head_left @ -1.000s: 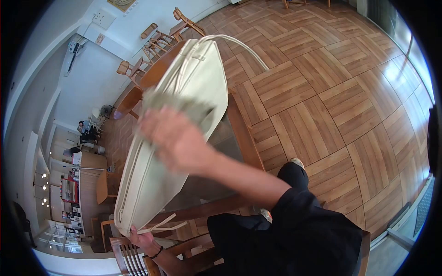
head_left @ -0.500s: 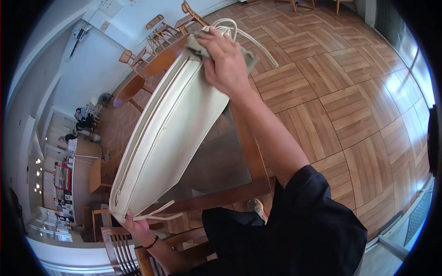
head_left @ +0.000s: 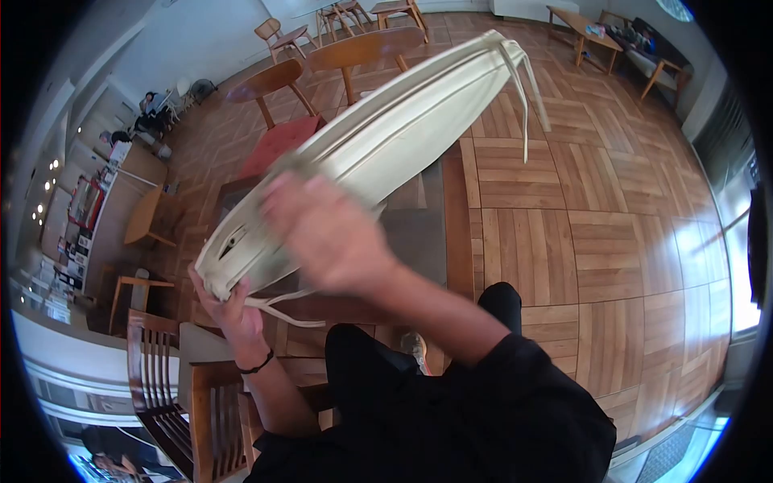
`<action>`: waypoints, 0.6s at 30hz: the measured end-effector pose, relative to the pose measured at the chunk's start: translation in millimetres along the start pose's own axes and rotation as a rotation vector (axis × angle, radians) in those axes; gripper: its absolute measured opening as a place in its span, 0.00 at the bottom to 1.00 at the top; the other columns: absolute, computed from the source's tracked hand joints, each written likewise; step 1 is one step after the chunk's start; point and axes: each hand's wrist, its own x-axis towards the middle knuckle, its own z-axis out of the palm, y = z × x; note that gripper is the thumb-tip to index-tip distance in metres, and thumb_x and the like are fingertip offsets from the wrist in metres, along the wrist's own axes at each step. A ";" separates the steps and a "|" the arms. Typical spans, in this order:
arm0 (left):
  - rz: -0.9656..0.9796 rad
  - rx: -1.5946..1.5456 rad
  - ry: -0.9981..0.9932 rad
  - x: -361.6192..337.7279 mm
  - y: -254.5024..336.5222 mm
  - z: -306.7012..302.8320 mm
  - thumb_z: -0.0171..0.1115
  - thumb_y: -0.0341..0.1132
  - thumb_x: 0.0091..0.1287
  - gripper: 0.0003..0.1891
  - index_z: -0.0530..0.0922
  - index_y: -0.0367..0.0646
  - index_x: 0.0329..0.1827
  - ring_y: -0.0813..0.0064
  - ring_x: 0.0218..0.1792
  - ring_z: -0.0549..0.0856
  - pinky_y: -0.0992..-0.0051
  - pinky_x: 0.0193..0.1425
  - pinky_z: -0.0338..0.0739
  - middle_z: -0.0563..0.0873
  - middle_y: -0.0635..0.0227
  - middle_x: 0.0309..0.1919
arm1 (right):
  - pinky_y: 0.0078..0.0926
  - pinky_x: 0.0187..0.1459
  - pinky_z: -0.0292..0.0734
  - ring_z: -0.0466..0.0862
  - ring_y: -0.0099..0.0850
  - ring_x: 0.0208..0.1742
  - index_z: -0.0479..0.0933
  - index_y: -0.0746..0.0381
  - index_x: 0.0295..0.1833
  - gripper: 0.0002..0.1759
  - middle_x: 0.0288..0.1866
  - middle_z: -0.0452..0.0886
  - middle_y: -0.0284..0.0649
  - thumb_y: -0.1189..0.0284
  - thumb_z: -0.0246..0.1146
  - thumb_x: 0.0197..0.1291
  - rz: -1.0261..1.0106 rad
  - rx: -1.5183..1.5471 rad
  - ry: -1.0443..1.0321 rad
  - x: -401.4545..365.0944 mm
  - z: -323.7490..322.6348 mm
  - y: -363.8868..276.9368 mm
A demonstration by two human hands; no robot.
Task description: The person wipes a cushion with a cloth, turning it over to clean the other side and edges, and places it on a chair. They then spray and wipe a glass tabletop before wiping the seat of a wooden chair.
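Observation:
A cream chair cushion (head_left: 419,129), with ties at both ends and a zip along its side, stands tilted on edge over the table (head_left: 460,233). My left hand (head_left: 239,318) grips its near end, the thumb on the side and the fingers underneath. Smeared by motion, my right hand (head_left: 334,233) presses a grey-green cloth (head_left: 291,165) against the zipped side near that end. Most of the cloth is hidden or blurred. One pair of ties (head_left: 523,92) hangs from the far end; another tie (head_left: 294,318) dangles beside my left hand.
Wooden chairs stand beyond the table, one with a red seat (head_left: 278,145). A slatted chair (head_left: 157,362) is at my left. Farther off are a low table (head_left: 584,36), a bench (head_left: 652,56) and a counter (head_left: 101,209) with people near it.
My right hand has swept the cloth from the cushion's far end back toward the near end. The cushion's far end has swung right, and the view has shifted.

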 end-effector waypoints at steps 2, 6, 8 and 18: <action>-0.003 0.021 0.026 0.1 9.7 12.5 0.69 0.25 0.61 0.29 0.70 0.38 0.66 0.70 0.58 0.79 0.69 0.69 0.69 0.80 0.64 0.57 | 0.47 0.73 0.68 0.77 0.45 0.72 0.76 0.70 0.64 0.26 0.65 0.81 0.49 0.75 0.58 0.58 0.112 0.037 0.032 -6.2 -15.9 54.2; 0.008 -0.032 -0.013 2.7 5.1 11.1 0.71 0.24 0.61 0.28 0.71 0.39 0.64 0.72 0.58 0.79 0.71 0.68 0.69 0.81 0.65 0.56 | 0.45 0.72 0.69 0.77 0.48 0.72 0.77 0.67 0.65 0.28 0.68 0.80 0.48 0.82 0.58 0.56 0.476 -0.183 0.138 -26.8 -33.9 153.4; -0.008 -0.061 -0.007 2.7 5.1 12.5 0.72 0.24 0.60 0.28 0.71 0.39 0.63 0.73 0.58 0.79 0.71 0.68 0.69 0.81 0.66 0.55 | 0.47 0.75 0.65 0.75 0.50 0.73 0.77 0.68 0.65 0.27 0.69 0.79 0.50 0.83 0.56 0.58 0.496 -0.142 0.171 -26.3 -33.5 159.3; -0.099 -0.132 0.008 1.6 17.9 20.3 0.80 0.23 0.51 0.32 0.69 0.41 0.56 0.75 0.56 0.80 0.73 0.64 0.75 0.79 0.66 0.52 | 0.48 0.73 0.67 0.76 0.46 0.73 0.79 0.67 0.63 0.26 0.66 0.80 0.49 0.82 0.56 0.57 0.186 0.287 -0.147 9.6 -3.4 -66.5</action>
